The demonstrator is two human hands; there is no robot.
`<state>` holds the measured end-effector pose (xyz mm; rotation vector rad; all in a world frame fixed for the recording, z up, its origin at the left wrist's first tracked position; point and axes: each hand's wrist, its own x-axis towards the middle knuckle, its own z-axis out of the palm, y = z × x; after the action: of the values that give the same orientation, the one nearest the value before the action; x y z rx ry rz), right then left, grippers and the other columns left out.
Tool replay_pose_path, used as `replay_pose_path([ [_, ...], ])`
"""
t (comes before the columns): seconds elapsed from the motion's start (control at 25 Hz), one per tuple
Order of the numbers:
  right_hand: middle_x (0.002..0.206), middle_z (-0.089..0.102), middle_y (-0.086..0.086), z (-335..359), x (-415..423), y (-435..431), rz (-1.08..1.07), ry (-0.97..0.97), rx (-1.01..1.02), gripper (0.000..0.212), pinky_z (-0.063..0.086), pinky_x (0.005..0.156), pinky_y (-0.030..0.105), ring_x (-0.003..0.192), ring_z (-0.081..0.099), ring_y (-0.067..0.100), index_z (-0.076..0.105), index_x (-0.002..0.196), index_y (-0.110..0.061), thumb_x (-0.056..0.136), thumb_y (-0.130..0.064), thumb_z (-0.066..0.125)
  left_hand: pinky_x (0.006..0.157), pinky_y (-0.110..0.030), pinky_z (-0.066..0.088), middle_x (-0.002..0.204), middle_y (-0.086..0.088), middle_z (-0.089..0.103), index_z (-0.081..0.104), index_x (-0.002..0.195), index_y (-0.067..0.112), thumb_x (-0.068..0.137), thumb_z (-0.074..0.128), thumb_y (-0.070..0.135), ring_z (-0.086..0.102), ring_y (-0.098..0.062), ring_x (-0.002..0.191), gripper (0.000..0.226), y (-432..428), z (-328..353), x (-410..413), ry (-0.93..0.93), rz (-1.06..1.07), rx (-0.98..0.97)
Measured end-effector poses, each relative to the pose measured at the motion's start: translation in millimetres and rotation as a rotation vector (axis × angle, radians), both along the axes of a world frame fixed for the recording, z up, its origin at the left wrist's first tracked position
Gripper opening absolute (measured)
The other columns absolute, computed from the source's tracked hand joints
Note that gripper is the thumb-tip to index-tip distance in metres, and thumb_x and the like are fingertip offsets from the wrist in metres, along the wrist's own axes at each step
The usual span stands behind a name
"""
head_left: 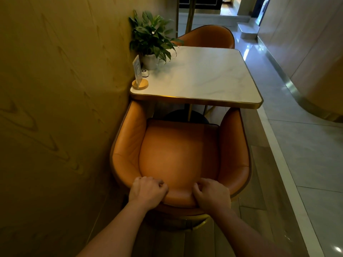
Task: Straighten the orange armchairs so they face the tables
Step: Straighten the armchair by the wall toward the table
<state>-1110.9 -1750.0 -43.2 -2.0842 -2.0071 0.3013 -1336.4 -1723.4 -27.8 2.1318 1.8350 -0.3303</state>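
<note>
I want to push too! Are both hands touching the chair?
Touching. The head view shows the left hand and right hand gripping the chair back's top edge.

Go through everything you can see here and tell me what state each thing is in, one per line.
Near armchair: facing table, arms tucked under its edge.
Far armchair: across table, facing it.
Left hand: grip closed on near backrest.
Right hand: grip closed on backrest.
Table: top mostly bare.
Potted plant: upright.
Sign holder: upright.

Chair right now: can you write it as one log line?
hands: left and right grip chair back | chair: faces table, arms under edge
</note>
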Motion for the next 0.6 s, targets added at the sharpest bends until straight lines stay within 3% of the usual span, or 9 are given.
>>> replay_pose_path([
  [0.16, 0.076, 0.061, -0.005, 0.9, 0.9, -2.6, -0.008, -0.011, -0.027, 0.043, 0.050, 0.058, 0.030, 0.066, 0.057, 0.010, 0.063, 0.081, -0.023, 0.094, -0.054, 0.035, 0.098, -0.041, 0.038, 0.109, -0.001, 0.066, 0.065, 0.121, 0.033, 0.100, 0.026, 0.053, 0.058, -0.022, 0.104, 0.049, -6.2, -1.0, 1.1, -0.020, 0.017, -0.008],
  [0.28, 0.074, 0.059, -0.006, 2.7, -0.2, -1.6, -0.019, 0.004, -0.043, 0.044, 0.050, 0.058, 0.031, 0.065, 0.055, 0.010, 0.061, 0.078, -0.023, 0.093, -0.055, 0.034, 0.100, -0.040, 0.034, 0.113, 0.002, 0.065, 0.061, 0.130, 0.037, 0.098, 0.027, 0.058, 0.056, -0.019, 0.107, 0.052, -3.9, -2.8, -0.6, -0.070, 0.054, 0.005],
  [0.52, 0.069, 0.054, -0.007, 5.8, -1.1, -2.1, -0.013, 0.006, -0.081, 0.044, 0.035, 0.050, 0.028, 0.062, 0.051, 0.010, 0.054, 0.069, -0.023, 0.089, -0.057, 0.035, 0.117, -0.046, 0.022, 0.123, 0.002, 0.064, 0.058, 0.133, 0.038, 0.097, 0.023, 0.058, 0.054, -0.019, 0.117, 0.054, -1.9, -1.7, 1.6, -0.038, 0.028, -0.047],
  [0.6, 0.068, 0.054, -0.007, 5.5, -0.8, -1.9, -0.013, 0.003, -0.076, 0.045, 0.033, 0.049, 0.027, 0.061, 0.051, 0.010, 0.055, 0.069, -0.022, 0.089, -0.057, 0.036, 0.116, -0.045, 0.023, 0.123, 0.003, 0.065, 0.058, 0.134, 0.038, 0.098, 0.023, 0.058, 0.055, -0.018, 0.117, 0.053, -2.8, -2.5, 1.5, -0.034, 0.030, -0.036],
])
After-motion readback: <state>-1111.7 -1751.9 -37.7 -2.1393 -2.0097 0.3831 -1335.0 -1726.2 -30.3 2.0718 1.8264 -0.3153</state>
